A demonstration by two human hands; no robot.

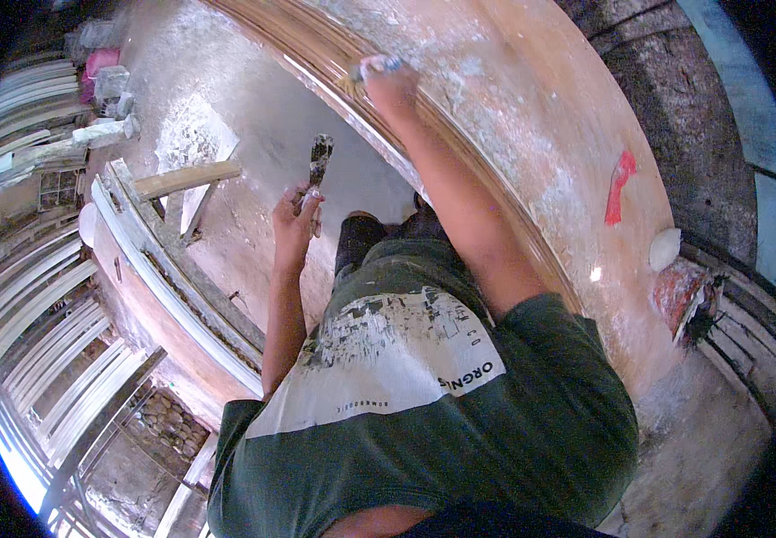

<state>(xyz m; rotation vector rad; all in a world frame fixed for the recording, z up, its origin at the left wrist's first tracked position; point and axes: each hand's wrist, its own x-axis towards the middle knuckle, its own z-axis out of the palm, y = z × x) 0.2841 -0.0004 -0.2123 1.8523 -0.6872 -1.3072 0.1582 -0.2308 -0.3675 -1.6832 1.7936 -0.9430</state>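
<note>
My left hand is closed round the handle of a putty knife, whose dark, stained blade points away from me. My right arm reaches far forward over a long brown ridged moulding, which runs along the edge of the bench. In my right hand, closed and slightly blurred, is a small brush with pale yellowish bristles. Its bristle end is at the moulding; whether it touches cannot be made out. The fingers hide most of the brush handle.
A red strip lies on the white-smeared bench top. By its right edge are a round white piece and a stained bucket-like container. To the left stand a second bench, a wooden plank and stacked white mouldings.
</note>
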